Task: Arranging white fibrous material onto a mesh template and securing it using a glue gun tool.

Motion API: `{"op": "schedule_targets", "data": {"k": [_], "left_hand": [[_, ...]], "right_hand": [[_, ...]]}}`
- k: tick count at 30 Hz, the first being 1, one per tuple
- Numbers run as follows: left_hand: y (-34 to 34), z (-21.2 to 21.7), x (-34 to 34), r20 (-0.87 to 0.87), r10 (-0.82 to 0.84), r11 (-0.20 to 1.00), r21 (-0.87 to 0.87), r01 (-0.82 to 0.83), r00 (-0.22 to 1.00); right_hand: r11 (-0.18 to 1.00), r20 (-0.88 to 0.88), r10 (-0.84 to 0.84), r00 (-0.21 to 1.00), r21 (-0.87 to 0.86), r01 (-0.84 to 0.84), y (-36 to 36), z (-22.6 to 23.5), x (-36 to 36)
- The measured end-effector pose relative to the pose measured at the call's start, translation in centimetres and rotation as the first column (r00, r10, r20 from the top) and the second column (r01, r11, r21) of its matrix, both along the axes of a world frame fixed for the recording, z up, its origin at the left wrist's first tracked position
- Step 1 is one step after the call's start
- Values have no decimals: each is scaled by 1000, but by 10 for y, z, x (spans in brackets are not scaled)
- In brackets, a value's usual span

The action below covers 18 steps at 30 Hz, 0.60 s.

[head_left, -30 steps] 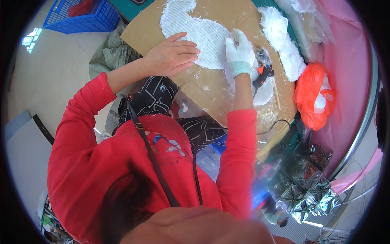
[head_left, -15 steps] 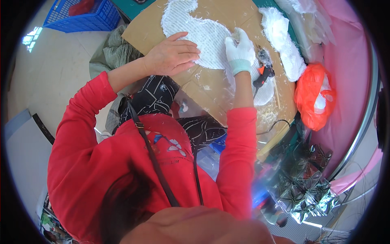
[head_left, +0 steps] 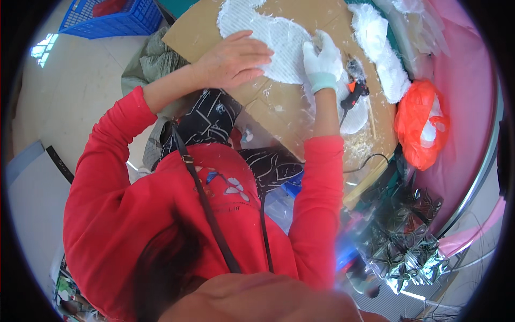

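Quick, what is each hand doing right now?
Left hand: bare, open, pressed flat on the white foam shape.
Right hand: white-gloved, fingers curled at the shape's edge; whether it holds anything cannot be told.

I am wearing red long sleeves and a dark strap. My right hand (head_left: pixel 322 60) is wearing a white glove with a pale green cuff; my left hand (head_left: pixel 234 59) is going bare.

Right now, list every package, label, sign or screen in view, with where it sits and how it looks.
Orange plastic bag: right of the cardboard sheet, crumpled, something white inside.
Blue plastic crate: top left on the floor, lattice walls.
Silvery foil wrapping: lower right, crinkled and shiny.
No labels, signs or screens show.
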<state>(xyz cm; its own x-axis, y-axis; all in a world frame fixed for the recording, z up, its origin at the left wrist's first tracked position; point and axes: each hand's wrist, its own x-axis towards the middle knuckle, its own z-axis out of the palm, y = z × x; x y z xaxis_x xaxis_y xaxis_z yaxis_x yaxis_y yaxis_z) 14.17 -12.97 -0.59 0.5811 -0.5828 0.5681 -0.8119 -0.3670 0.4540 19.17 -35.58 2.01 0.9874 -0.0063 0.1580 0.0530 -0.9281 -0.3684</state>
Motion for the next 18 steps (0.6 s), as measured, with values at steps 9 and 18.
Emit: {"op": "schedule_targets", "data": {"k": [9, 18], "left_hand": [[2, -3, 17, -10, 1, 998, 56, -1, 1000], [2, -3, 12, 12, 40, 993, 112, -41, 999]], "right_hand": [[1000, 31, 4, 1000, -11, -4, 2, -3, -2], [1000, 33, 2, 999, -1, -2, 2, -3, -5]]}}
